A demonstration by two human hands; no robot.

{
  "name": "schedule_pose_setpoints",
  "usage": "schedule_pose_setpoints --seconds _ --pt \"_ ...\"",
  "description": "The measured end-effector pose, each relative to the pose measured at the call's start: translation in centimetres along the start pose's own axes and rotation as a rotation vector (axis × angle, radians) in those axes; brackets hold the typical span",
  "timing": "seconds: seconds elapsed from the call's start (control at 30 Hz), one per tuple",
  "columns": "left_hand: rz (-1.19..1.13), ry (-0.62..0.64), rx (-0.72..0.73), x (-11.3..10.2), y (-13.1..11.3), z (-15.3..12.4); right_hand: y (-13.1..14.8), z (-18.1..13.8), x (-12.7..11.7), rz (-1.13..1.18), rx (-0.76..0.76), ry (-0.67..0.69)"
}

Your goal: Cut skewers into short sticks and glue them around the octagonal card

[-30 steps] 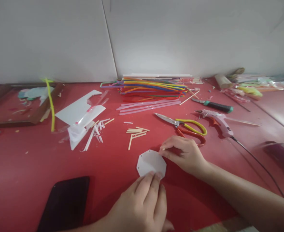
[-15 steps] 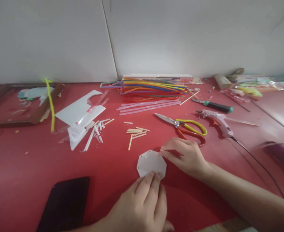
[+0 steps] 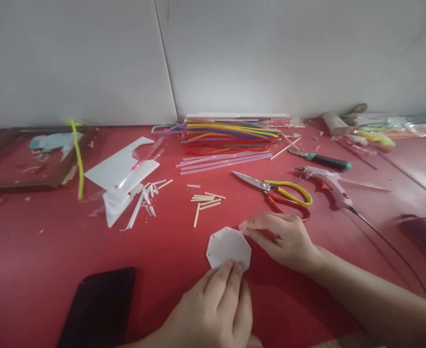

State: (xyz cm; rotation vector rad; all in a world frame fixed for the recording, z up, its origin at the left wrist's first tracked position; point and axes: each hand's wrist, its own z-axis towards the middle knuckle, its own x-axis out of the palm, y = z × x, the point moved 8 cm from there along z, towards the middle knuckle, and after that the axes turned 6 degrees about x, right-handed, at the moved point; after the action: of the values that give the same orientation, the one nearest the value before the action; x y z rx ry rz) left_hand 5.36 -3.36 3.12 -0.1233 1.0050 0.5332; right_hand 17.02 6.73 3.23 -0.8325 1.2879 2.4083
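Observation:
A white octagonal piece of card point(image 3: 229, 247) lies on the red table, with small dark dots near some of its corners. The fingers of my left hand point(image 3: 220, 304) are stretched flat over its near edge, pressing it down; the thumb is mostly hidden. At the card's upper right corner, my right hand point(image 3: 285, 241) has thumb and index finger pinched together. Whatever is between those fingertips is too small to make out. Several short wooden sticks point(image 3: 207, 198) lie just beyond the card. Scissors point(image 3: 267, 186) with one yellow and one red handle rest beyond my right hand.
A pink glue gun point(image 3: 331, 186) with a cord and a green-black cutter point(image 3: 327, 161) lie at right. Colourful pipe cleaners point(image 3: 231, 133) and pink sticks point(image 3: 223, 162) are at the back. White card scraps point(image 3: 119, 162), a brown tray point(image 3: 24, 186) and a black phone point(image 3: 99, 307) sit left.
The view has shifted very slightly. Both hands stay at the octagonal card, in nearly the same pose.

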Motion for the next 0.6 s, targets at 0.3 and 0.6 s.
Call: schedule_pose_setpoints --seconds 0.3,0.6 --pt "0.004 -0.018 -0.009 -0.05 0.12 -0.14 0.21 -0.18 -0.02 0.000 -0.042 0.032" --pt "0.004 -0.010 0.002 0.25 0.01 -0.34 0.31 -0.23 -0.05 0.004 -0.066 0.028"
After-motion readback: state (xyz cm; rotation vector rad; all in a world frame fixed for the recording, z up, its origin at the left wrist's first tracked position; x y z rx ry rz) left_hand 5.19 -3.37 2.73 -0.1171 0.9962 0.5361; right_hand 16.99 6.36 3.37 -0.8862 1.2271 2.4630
